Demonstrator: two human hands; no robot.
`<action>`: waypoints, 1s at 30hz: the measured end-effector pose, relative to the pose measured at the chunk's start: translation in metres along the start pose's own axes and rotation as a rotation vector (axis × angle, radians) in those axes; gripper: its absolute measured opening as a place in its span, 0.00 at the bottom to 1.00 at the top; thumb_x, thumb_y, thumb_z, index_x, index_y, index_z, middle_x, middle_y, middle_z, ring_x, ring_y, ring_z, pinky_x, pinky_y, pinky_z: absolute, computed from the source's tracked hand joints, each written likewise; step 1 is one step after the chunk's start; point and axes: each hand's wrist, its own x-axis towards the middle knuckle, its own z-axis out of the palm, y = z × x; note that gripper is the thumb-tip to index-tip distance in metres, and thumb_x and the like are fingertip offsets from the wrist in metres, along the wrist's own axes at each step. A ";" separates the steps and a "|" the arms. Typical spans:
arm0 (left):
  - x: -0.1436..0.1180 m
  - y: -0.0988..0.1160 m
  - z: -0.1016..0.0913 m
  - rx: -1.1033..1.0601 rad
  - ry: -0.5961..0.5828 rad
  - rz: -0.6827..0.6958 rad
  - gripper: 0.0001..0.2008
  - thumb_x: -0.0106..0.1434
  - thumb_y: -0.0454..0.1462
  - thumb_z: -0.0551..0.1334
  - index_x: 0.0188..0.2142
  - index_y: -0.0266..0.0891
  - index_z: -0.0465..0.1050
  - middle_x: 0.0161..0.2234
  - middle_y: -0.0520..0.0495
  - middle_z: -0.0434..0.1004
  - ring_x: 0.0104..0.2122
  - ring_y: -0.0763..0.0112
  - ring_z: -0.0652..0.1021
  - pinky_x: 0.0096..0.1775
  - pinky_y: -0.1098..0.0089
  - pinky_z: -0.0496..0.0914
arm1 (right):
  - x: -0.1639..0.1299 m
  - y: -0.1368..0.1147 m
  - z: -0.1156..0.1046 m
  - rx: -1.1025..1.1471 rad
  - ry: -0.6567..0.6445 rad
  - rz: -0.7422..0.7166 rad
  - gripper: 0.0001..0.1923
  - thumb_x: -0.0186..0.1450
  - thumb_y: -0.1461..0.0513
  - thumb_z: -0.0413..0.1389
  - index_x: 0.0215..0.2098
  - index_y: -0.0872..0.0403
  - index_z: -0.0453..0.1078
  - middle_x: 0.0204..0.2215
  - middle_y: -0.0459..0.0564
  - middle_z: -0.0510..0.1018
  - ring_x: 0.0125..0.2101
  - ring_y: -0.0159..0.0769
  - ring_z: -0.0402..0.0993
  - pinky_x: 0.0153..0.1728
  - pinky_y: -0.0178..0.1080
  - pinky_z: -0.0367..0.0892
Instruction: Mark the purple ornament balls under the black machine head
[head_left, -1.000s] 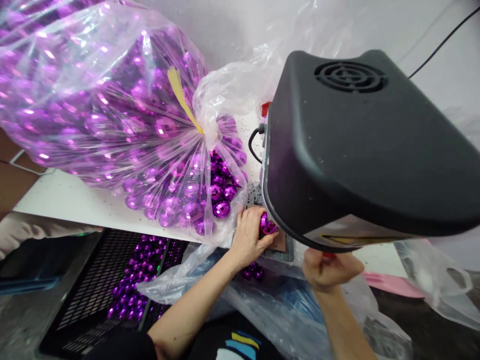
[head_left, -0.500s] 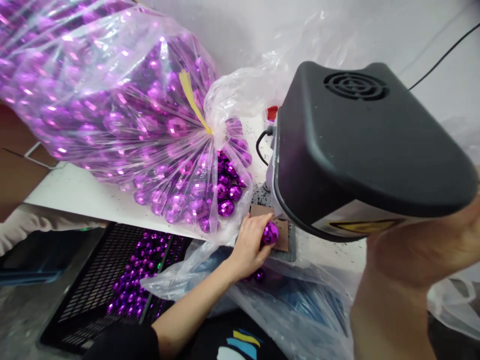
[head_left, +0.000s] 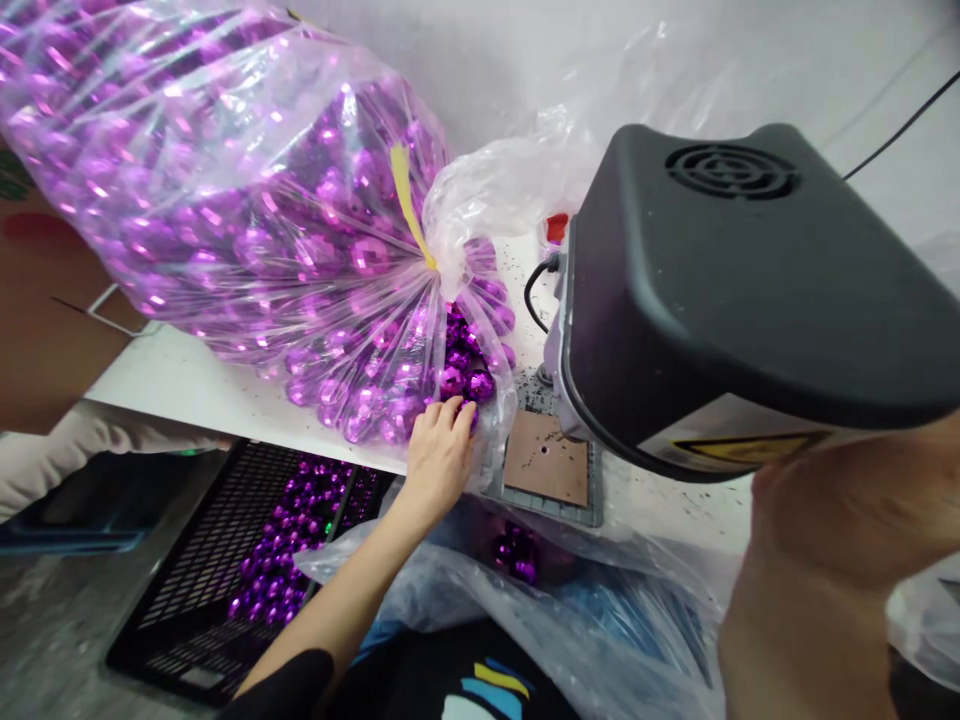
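Left hand (head_left: 439,452) fingers curled into open bag mouth, touching purple balls (head_left: 459,378) just ahead; no firm hold visible. Right hand (head_left: 847,520) blurred, grip unclear.

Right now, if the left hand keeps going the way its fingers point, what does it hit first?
The left hand points up into the open mouth of the clear bag. Its fingertips are already at the loose purple faceted balls there, so those come first; whether they touch yet is unclear.

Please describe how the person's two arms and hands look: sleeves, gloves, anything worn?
Both hands are bare, without gloves or visible jewellery. The left hand has a bare forearm ending in a short black sleeve. The right hand is close, blurred, and bare; no sleeve shows.
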 end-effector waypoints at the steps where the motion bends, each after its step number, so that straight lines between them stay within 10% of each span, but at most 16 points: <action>1: 0.007 -0.006 0.005 0.093 -0.059 -0.030 0.22 0.66 0.29 0.59 0.59 0.38 0.69 0.55 0.34 0.74 0.51 0.49 0.74 0.51 0.50 0.70 | 0.000 0.000 0.001 0.011 0.003 -0.026 0.29 0.68 0.40 0.48 0.35 0.57 0.70 0.23 0.44 0.63 0.26 0.20 0.61 0.33 0.36 0.53; 5: 0.021 -0.014 0.012 0.032 -0.150 -0.068 0.25 0.62 0.29 0.62 0.60 0.39 0.68 0.51 0.38 0.74 0.50 0.53 0.75 0.52 0.53 0.71 | 0.002 -0.005 0.001 0.016 -0.015 -0.088 0.27 0.70 0.43 0.47 0.33 0.58 0.69 0.22 0.44 0.62 0.27 0.20 0.60 0.33 0.34 0.54; 10: 0.012 0.000 -0.019 -0.905 -0.034 -0.283 0.29 0.61 0.39 0.68 0.59 0.45 0.61 0.52 0.45 0.74 0.49 0.62 0.77 0.50 0.62 0.73 | 0.012 -0.009 0.006 -0.003 -0.017 -0.060 0.31 0.68 0.40 0.48 0.31 0.60 0.68 0.22 0.45 0.55 0.27 0.20 0.54 0.27 0.30 0.49; 16: -0.012 0.030 -0.025 -1.813 -0.480 -0.570 0.24 0.63 0.47 0.66 0.56 0.43 0.69 0.46 0.41 0.79 0.41 0.60 0.83 0.34 0.68 0.74 | 0.024 -0.004 0.017 0.073 -0.054 0.012 0.25 0.68 0.47 0.53 0.29 0.61 0.65 0.23 0.44 0.56 0.28 0.18 0.54 0.29 0.28 0.49; 21: -0.014 0.043 -0.002 -1.883 -0.622 -0.706 0.29 0.61 0.58 0.65 0.43 0.33 0.76 0.39 0.37 0.82 0.32 0.64 0.82 0.31 0.71 0.75 | 0.025 -0.006 0.018 0.068 -0.059 0.042 0.20 0.69 0.52 0.54 0.29 0.61 0.65 0.24 0.44 0.55 0.30 0.18 0.52 0.31 0.29 0.46; 25: -0.009 0.042 0.006 -1.767 -0.493 -0.722 0.24 0.61 0.53 0.69 0.42 0.33 0.76 0.34 0.45 0.79 0.28 0.76 0.77 0.27 0.79 0.69 | 0.025 -0.007 0.016 0.023 -0.062 0.033 0.20 0.68 0.52 0.54 0.29 0.62 0.67 0.23 0.44 0.54 0.29 0.18 0.50 0.30 0.28 0.45; 30: 0.001 0.034 0.014 -1.705 -0.436 -0.683 0.28 0.52 0.45 0.77 0.48 0.37 0.74 0.42 0.45 0.78 0.38 0.67 0.79 0.39 0.68 0.77 | 0.024 -0.007 0.017 0.062 -0.063 0.038 0.20 0.69 0.52 0.54 0.30 0.62 0.66 0.24 0.44 0.57 0.30 0.17 0.54 0.30 0.26 0.49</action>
